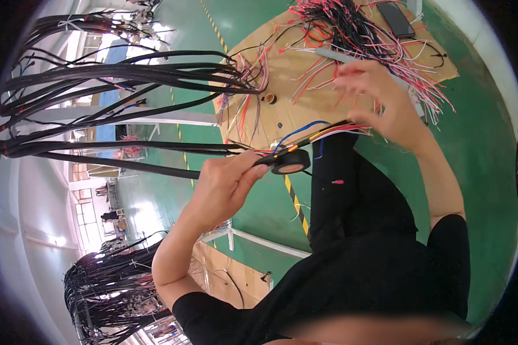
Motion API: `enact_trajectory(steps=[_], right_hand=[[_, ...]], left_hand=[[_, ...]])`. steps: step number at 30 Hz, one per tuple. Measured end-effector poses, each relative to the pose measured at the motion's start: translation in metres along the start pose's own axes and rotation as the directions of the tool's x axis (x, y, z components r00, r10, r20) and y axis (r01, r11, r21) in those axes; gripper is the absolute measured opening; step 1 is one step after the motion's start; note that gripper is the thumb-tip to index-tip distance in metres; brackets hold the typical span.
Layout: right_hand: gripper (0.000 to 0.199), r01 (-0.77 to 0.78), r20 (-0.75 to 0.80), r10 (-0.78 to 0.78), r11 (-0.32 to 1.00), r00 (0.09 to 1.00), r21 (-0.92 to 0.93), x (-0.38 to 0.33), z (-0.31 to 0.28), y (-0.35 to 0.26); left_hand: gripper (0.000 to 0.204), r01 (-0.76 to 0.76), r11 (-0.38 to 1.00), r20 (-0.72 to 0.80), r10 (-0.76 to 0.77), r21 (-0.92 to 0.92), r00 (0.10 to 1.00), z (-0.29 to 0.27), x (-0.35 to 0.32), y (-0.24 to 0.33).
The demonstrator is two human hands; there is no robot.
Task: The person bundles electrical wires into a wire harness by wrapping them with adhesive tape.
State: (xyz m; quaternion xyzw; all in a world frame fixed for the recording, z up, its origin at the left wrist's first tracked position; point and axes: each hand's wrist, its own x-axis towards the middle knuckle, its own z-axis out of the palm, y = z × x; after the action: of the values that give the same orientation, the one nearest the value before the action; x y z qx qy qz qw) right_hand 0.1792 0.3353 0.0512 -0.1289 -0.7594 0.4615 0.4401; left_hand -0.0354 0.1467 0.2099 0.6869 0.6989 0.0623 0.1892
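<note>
My left hand point(227, 187) is closed around a wire harness point(296, 146) with a black sheath, its fingers and thumb pinching it. A roll of black electrical tape point(290, 163) hangs against the harness just past my fingertips. From there, red, white, yellow and blue wires fan out to the right toward my right hand point(383, 103). That hand is raised above the wire ends with thumb and fingers apart, and nothing shows between them. Beside its fingertips is a slim grey tool-like thing point(335, 55), partly hidden by the hand.
A cardboard-topped table point(293, 69) carries a heap of red, white and black wires point(351, 29), a phone point(396, 20) and a small brown ring point(269, 99). Thick black cables point(138, 75) stretch in from the left. Another hanging cable bunch point(115, 282) is at lower left.
</note>
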Motion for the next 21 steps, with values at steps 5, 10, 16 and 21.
enact_trajectory(steps=[5, 10, 16, 21], right_hand=[[0.023, -0.218, -0.175, 0.182, 0.953, 0.968, -0.212, -0.007, -0.039, 0.059], [0.022, -0.183, -0.102, 0.153, 0.875, 0.983, -0.448, 0.007, -0.045, 0.110], [0.023, -0.165, 0.010, 0.311, 0.528, 0.950, -0.833, 0.010, -0.017, 0.234], [0.012, -0.004, 0.120, 0.328, 0.352, 0.937, -0.936, 0.020, -0.015, 0.247]], left_hand=[[0.010, -0.108, 0.992, -0.036, 0.111, 0.070, 0.993, 0.006, 0.006, -0.012], [0.010, -0.128, 0.983, -0.046, 0.135, 0.134, 0.990, 0.009, 0.005, -0.013], [0.012, -0.109, 0.988, -0.063, 0.116, 0.109, 0.991, 0.007, 0.012, -0.015], [0.018, -0.067, 0.996, 0.000, 0.067, 0.050, 0.998, 0.002, 0.014, -0.011]])
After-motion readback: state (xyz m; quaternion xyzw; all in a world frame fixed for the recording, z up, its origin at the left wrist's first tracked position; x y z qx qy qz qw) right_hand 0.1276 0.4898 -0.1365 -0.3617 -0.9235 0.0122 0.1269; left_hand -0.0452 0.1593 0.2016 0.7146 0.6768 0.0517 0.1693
